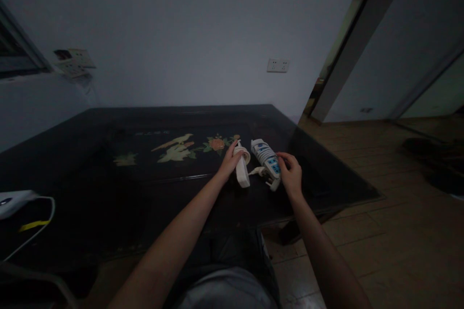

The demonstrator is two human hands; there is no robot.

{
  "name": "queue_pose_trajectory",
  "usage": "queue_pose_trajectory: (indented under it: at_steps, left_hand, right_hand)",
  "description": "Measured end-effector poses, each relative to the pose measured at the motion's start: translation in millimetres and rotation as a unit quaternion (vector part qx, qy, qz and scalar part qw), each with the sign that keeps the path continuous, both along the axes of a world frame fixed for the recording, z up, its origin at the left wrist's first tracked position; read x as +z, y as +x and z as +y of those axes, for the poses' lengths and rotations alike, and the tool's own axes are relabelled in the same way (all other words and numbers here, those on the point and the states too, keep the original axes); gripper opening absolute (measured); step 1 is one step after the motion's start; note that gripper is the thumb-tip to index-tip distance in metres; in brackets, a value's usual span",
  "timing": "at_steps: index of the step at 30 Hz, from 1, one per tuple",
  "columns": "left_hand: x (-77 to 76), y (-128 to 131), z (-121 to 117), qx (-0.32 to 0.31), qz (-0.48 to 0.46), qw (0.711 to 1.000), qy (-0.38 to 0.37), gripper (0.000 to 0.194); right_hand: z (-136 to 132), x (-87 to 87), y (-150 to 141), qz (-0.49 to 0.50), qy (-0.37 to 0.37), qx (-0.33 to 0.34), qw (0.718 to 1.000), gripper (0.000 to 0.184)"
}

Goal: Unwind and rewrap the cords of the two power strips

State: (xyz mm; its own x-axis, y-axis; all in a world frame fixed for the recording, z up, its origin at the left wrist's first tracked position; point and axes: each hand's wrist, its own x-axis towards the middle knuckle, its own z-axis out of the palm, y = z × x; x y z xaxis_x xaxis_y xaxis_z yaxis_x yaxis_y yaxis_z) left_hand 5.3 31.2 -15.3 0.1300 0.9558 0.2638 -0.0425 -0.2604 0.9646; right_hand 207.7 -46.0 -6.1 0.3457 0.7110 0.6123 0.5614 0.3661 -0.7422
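Observation:
My left hand (pixel 229 160) is closed round a white power strip (pixel 242 174) with its white cord wound about the upper end. Just to its right is a second power strip (pixel 272 166), white with blue socket faces, its cord coiled round the middle. A white plug (pixel 257 171) sticks out at this strip's left side. My right hand (pixel 291 172) has thumb and fingers pinched at the right edge of the blue-and-white strip. Both strips are over the dark table (pixel 195 203); the left one is tilted, and its far face is partly covered by my fingers.
A bird-and-flower picture (pixel 181 148) decorates the tabletop. At the left edge sit a white device (pixel 16 202) with a white cable and a yellow strip (pixel 33 225). A wall socket (pixel 278 65) is behind the table. Tiled floor (pixel 391 246) lies to the right.

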Motion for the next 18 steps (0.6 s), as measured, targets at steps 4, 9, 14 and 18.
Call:
queue_pose_trajectory:
  at_steps: [4,9,14,18]
  left_hand:
    - [4.0,-0.6,-0.6,-0.009,0.042,0.999,0.032,0.054]
    - [11.1,-0.6,-4.5,0.003,0.068,0.998,0.007,0.055]
    - [18.5,-0.2,-11.4,-0.004,0.068,0.997,-0.028,0.051]
    - [21.4,0.3,-13.6,0.005,0.062,0.998,-0.029,0.049]
  right_hand:
    - [-1.1,1.7,-1.2,-0.025,0.011,-0.001,1.0,0.023]
    - [-7.6,8.4,-5.8,-0.086,0.036,-0.034,0.995,0.022]
    - [-20.7,25.6,-36.2,-0.203,0.025,-0.014,0.979,0.025]
    - [-11.6,24.8,-63.8,-0.26,-0.057,0.048,0.963,0.023]
